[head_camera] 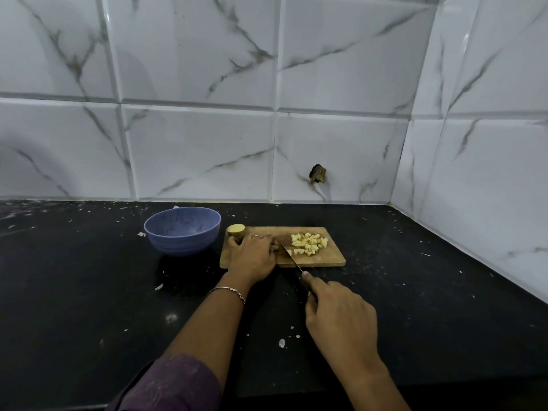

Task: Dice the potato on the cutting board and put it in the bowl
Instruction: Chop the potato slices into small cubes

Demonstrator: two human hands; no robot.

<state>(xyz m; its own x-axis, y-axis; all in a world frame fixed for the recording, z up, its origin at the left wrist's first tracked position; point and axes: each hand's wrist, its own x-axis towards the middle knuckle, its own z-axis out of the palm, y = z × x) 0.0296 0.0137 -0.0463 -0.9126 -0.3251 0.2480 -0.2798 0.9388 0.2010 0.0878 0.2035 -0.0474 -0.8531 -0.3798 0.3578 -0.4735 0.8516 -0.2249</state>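
On black speckled counter (89, 292): rectangular wooden cutting board (332, 258), pale diced potato (310, 244) heaped at right end, uncut half (236, 230) at left corner; round matte blue bowl (183, 231) just left of board; left hand (252, 256) curled, pinning potato piece (275, 247); right hand (341, 315) clenched round knife (292, 258), blade on board

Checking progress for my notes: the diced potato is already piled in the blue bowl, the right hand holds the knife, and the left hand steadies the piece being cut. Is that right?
Not quite. In the head view, the diced potato sits piled on the cutting board, not in the blue bowl. The right hand does hold the knife, and the left hand steadies the piece.
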